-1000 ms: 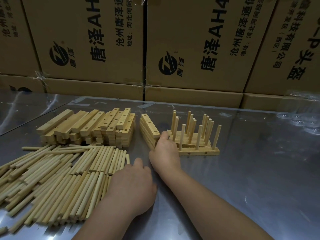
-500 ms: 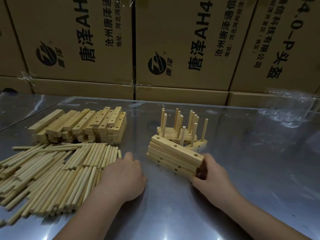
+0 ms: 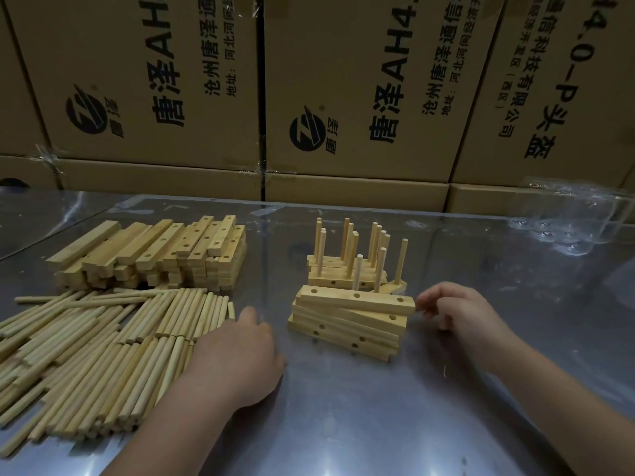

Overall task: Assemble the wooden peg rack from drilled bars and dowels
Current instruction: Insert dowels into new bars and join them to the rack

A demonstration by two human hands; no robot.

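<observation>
The drilled bars [image 3: 347,324] sit in a skewed stack mid-table, just in front of the pegged racks [image 3: 343,274], with the right hand [image 3: 453,310] loose and empty at its end, so a clumsy nudge could topple it. The left hand [image 3: 240,355] rests on the dowels [image 3: 103,348], can't tell if it's gripping one.

Small factory or warehouse assembly bench. Brown printed cardboard cartons [image 3: 154,80] stacked wall-like across top of frame. Shiny grey metal worktable [image 3: 343,424] below. Bulk stock heaped at left: round pale wooden dowels [image 3: 86,355], drilled pale wooden bars [image 3: 147,255].
</observation>
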